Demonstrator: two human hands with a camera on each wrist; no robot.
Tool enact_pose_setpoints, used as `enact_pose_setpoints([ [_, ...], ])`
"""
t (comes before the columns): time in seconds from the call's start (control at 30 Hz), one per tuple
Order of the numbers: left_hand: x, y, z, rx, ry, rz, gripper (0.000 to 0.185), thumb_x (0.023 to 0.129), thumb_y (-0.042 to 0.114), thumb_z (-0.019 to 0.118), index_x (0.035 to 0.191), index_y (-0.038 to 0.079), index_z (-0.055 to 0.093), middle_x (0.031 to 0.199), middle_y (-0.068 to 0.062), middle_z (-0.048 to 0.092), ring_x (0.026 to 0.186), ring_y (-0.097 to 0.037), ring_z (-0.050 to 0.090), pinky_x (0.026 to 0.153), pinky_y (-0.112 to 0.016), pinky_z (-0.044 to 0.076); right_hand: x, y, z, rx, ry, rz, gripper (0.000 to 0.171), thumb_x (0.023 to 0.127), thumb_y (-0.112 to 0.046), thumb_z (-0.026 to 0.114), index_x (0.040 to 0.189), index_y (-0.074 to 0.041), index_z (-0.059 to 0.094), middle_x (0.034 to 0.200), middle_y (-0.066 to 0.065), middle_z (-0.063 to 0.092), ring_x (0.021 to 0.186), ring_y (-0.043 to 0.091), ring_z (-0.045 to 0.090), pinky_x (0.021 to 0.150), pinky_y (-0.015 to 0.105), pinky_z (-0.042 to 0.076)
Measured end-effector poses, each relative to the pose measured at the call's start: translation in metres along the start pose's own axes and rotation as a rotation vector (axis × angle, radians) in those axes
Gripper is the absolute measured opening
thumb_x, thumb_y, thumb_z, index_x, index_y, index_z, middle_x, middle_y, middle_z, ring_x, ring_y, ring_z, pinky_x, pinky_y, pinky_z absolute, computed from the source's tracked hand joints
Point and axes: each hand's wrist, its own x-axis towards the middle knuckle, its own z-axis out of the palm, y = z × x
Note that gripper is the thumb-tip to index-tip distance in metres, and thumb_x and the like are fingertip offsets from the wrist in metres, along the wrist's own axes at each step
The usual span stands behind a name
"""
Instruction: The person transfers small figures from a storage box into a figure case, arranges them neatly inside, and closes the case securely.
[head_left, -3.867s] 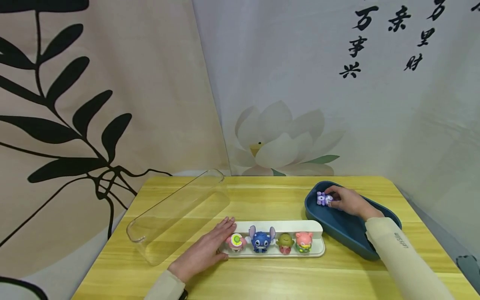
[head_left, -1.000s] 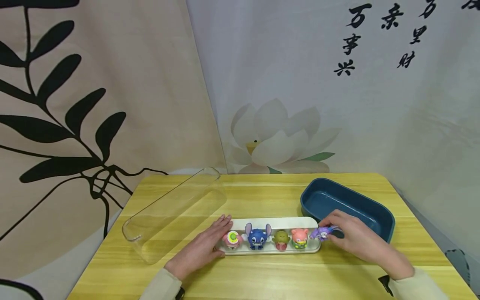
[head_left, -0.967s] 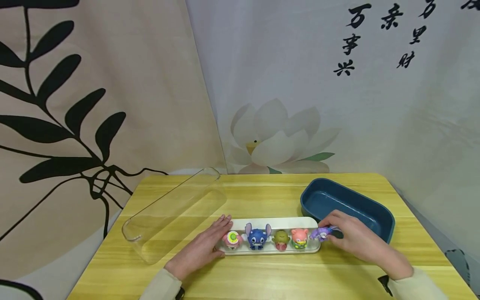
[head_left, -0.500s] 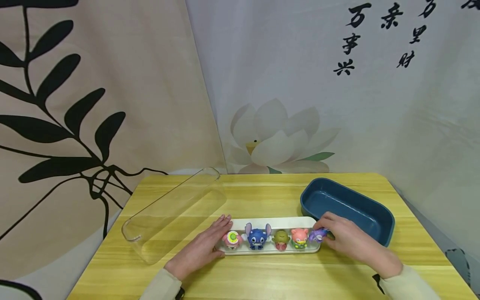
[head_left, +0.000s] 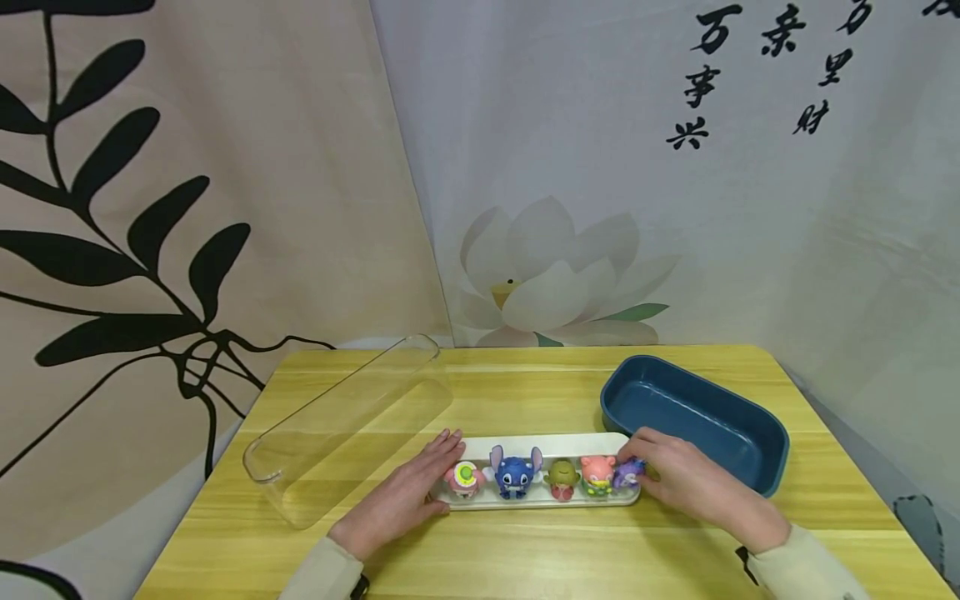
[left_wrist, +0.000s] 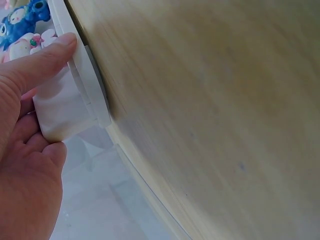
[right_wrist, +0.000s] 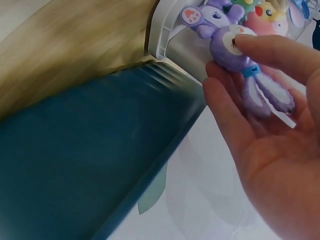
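Observation:
My right hand pinches a purple long-eared rabbit figurine by its head, with the thumb on its face in the right wrist view. The figurine is at the right end of a long white display base. To its left on the base stand a pink figurine, an olive-green one, a blue big-eared one and a pink one with a round yellow-green swirl. My left hand grips the base's left end, its thumb on the front edge and fingers round the end.
A dark blue rectangular bin sits behind my right hand, close to the base. A clear plastic cover lies slantwise at the left of the wooden table. A printed curtain hangs behind.
My right hand has lifted the purple rabbit figurine out of the blue bin and carried it left to the base's right end, beside the pink figurine. The left hand stays on the base.

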Motion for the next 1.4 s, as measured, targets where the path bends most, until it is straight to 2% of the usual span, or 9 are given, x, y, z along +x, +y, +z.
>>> enact_pose_setpoints([
  [0.3, 0.000, 0.000, 0.001, 0.004, 0.002, 0.003, 0.089, 0.084, 0.015, 0.084, 0.159, 0.004, 0.038, 0.170, -0.008, 0.024, 0.156, -0.029, 0.022, 0.122, -0.048, 0.030, 0.000, -0.002, 0.003, -0.025, 0.018, 0.018, 0.043, 0.082, 0.002, 0.082, 0.121, -0.010, 0.069, 0.111, -0.003, 0.064, 0.090, 0.010, 0.060, 0.075, 0.031, 0.061],
  [0.4, 0.000, 0.000, 0.001, 0.019, -0.003, 0.004, 0.088, 0.085, 0.016, 0.084, 0.159, 0.004, 0.038, 0.170, -0.008, 0.024, 0.156, -0.029, 0.022, 0.122, -0.048, 0.030, 0.000, -0.004, 0.003, -0.027, 0.021, 0.055, 0.050, 0.082, 0.001, 0.082, 0.128, -0.006, 0.066, 0.114, 0.000, 0.064, 0.091, 0.014, 0.061, 0.074, 0.031, 0.060],
  [0.57, 0.000, 0.000, 0.001, 0.033, -0.003, 0.004, 0.088, 0.085, 0.016, 0.084, 0.159, 0.004, 0.038, 0.170, -0.009, 0.024, 0.156, -0.030, 0.022, 0.122, -0.048, 0.030, -0.003, -0.007, -0.002, -0.010, 0.032, 0.133, 0.060, 0.084, -0.005, 0.083, 0.139, -0.007, 0.061, 0.123, 0.003, 0.065, 0.102, 0.018, 0.063, 0.082, 0.039, 0.062],
  [0.73, -0.001, 0.000, 0.001, 0.050, 0.014, 0.019, 0.091, 0.083, 0.016, 0.085, 0.159, 0.003, 0.037, 0.170, -0.011, 0.025, 0.155, -0.031, 0.024, 0.124, -0.048, 0.026, -0.009, -0.004, -0.008, 0.010, 0.113, 0.131, 0.058, 0.087, -0.012, 0.083, 0.141, -0.010, 0.061, 0.134, 0.006, 0.064, 0.117, 0.027, 0.065, 0.091, 0.049, 0.061],
  [0.9, -0.001, 0.004, -0.004, 0.025, 0.058, 0.034, 0.095, 0.081, 0.016, 0.087, 0.160, 0.005, 0.036, 0.170, -0.010, 0.023, 0.156, -0.030, 0.022, 0.125, -0.050, 0.024, -0.013, -0.001, -0.014, 0.072, 0.202, 0.143, 0.051, 0.094, -0.023, 0.078, 0.140, -0.012, 0.060, 0.142, 0.012, 0.060, 0.128, 0.038, 0.059, 0.098, 0.061, 0.055],
  [1.03, -0.004, 0.008, -0.013, -0.006, 0.117, 0.010, 0.095, 0.084, 0.022, 0.087, 0.162, 0.007, 0.034, 0.170, -0.008, 0.026, 0.156, -0.028, 0.023, 0.125, -0.051, 0.024, -0.011, -0.004, -0.018, 0.123, 0.269, 0.170, 0.051, 0.098, -0.033, 0.074, 0.141, -0.012, 0.059, 0.145, 0.014, 0.058, 0.134, 0.043, 0.052, 0.101, 0.069, 0.048],
  [1.13, -0.009, 0.012, -0.020, -0.015, 0.184, -0.026, 0.093, 0.087, 0.028, 0.085, 0.162, 0.010, 0.034, 0.167, -0.008, 0.031, 0.154, -0.029, 0.029, 0.125, -0.051, 0.026, -0.009, -0.007, -0.017, 0.156, 0.306, 0.187, 0.051, 0.099, -0.034, 0.072, 0.143, -0.012, 0.058, 0.149, 0.016, 0.055, 0.136, 0.045, 0.049, 0.102, 0.073, 0.044],
  [1.3, -0.021, 0.017, -0.031, -0.019, 0.353, -0.096, 0.085, 0.090, 0.031, 0.082, 0.161, 0.018, 0.038, 0.161, -0.011, 0.043, 0.144, -0.039, 0.044, 0.116, -0.061, 0.038, -0.005, -0.013, -0.015, 0.211, 0.347, 0.210, 0.048, 0.102, -0.031, 0.068, 0.144, -0.010, 0.058, 0.154, 0.018, 0.050, 0.140, 0.048, 0.044, 0.103, 0.076, 0.040],
  [1.4, -0.029, 0.018, -0.037, -0.016, 0.473, -0.104, 0.081, 0.089, 0.028, 0.082, 0.158, 0.018, 0.042, 0.156, -0.009, 0.050, 0.139, -0.040, 0.050, 0.110, -0.064, 0.045, -0.002, -0.020, -0.016, 0.244, 0.360, 0.232, 0.049, 0.102, -0.032, 0.066, 0.146, -0.012, 0.056, 0.157, 0.017, 0.047, 0.142, 0.049, 0.041, 0.104, 0.078, 0.037],
])
